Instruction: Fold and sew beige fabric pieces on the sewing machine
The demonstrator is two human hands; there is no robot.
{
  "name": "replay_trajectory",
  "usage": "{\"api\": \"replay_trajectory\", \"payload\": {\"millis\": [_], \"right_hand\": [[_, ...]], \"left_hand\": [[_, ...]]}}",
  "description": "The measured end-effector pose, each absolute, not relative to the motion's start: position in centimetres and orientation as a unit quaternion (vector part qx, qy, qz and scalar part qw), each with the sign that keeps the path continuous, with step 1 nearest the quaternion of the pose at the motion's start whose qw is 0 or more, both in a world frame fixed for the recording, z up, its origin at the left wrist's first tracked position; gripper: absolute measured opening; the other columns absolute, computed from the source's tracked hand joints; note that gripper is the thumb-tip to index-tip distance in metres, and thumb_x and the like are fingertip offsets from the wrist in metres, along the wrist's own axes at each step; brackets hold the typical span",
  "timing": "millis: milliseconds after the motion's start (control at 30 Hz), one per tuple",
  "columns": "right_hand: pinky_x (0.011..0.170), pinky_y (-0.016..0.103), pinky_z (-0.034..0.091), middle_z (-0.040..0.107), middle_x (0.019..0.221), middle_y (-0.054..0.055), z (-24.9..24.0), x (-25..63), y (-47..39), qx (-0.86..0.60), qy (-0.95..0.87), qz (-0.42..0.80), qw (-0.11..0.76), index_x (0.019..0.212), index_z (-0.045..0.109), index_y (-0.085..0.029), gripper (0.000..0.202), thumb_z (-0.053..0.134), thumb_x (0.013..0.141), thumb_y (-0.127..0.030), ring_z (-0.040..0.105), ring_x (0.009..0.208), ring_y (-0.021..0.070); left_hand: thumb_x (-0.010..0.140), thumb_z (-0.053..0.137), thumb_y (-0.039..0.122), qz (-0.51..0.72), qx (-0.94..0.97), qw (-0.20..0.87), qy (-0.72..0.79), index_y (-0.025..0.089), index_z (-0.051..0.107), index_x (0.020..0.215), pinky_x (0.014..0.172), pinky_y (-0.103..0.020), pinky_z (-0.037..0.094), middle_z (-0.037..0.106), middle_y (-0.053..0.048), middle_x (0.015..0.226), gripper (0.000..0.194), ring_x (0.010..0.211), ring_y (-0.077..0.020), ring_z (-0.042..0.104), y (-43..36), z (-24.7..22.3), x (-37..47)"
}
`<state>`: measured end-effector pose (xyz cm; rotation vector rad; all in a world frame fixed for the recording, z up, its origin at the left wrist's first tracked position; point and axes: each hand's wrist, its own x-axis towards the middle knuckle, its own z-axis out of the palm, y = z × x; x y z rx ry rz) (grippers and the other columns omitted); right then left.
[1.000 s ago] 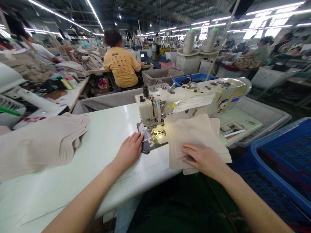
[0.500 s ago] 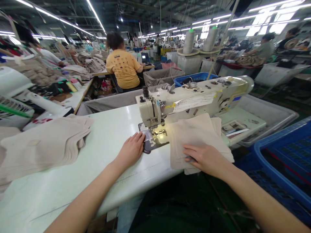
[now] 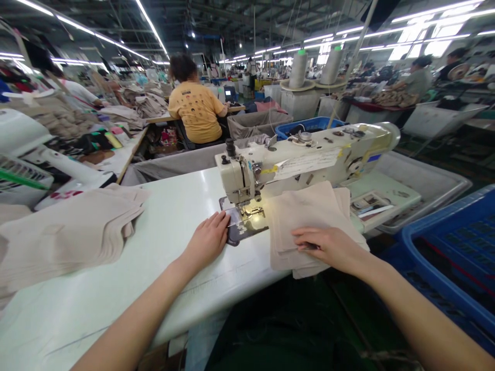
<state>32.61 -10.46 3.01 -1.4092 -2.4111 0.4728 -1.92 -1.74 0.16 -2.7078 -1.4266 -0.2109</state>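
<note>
My left hand (image 3: 210, 234) lies flat on the white table, fingers stretched forward and together. Its fingertips touch the left edge of the sewing machine's dark bed plate (image 3: 242, 234), beside a clear strip. The sewing machine (image 3: 305, 154) has its needle area lit, with no fabric under the foot. My right hand (image 3: 328, 247) rests on a stack of beige fabric pieces (image 3: 305, 206) right of the needle. Its fingers are bent over a small dark object (image 3: 310, 246), mostly hidden, whose kind I cannot make out.
Another stack of beige pieces (image 3: 77, 226) lies at the table's left. A blue basket (image 3: 410, 242) stands at the right, near a small tool tray (image 3: 371, 202). Ahead, a person in a yellow shirt (image 3: 197, 111) sits with their back to me. Thread cones (image 3: 298, 69) stand behind the machine.
My right hand has shifted very slightly on the fabric stack, and the dark object under its fingers shows a bit more. My left hand stays in place. The view has moved slightly.
</note>
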Motion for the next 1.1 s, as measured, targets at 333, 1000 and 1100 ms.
{"api": "replay_trajectory", "payload": {"millis": [333, 1000, 1100], "right_hand": [[0.072, 0.026, 0.053, 0.076, 0.102, 0.001, 3.0, 30.9, -11.0, -0.529, -0.823, 0.054, 0.202, 0.088, 0.068, -0.023, 0.025, 0.054, 0.080, -0.003, 0.071, 0.082, 0.0167], [0.105, 0.038, 0.049, 0.055, 0.148, 0.011, 1.6, 23.8, -12.2, -0.328, -0.894, 0.243, 0.183, 0.131, 0.064, -0.023, 0.056, 0.080, 0.078, -0.030, 0.058, 0.130, 0.0279], [0.099, 0.036, 0.051, 0.066, 0.137, 0.008, 1.0, 22.4, -10.8, -0.370, -0.851, 0.296, 0.226, 0.102, 0.072, -0.023, 0.018, 0.061, 0.087, -0.019, 0.065, 0.119, 0.0242]], "left_hand": [[0.095, 0.044, 0.013, -0.079, -0.887, 0.053, -0.451, 0.015, 0.058, 0.135, 0.108, -0.051, 0.049, 0.063, -0.017, 0.136, 0.042, 0.128, -0.0314, 0.059, -3.3, 1.3, -0.5], [0.092, 0.047, 0.012, -0.135, -0.873, -0.218, -0.414, 0.024, 0.069, 0.124, 0.105, -0.039, 0.053, 0.070, -0.005, 0.129, 0.041, 0.121, -0.0195, 0.065, -10.0, 3.2, -10.5], [0.094, 0.051, 0.025, -0.165, -0.828, -0.282, -0.455, 0.024, 0.073, 0.114, 0.102, -0.040, 0.052, 0.074, -0.004, 0.119, 0.030, 0.111, -0.0209, 0.069, -9.3, 3.7, -10.4]]}}
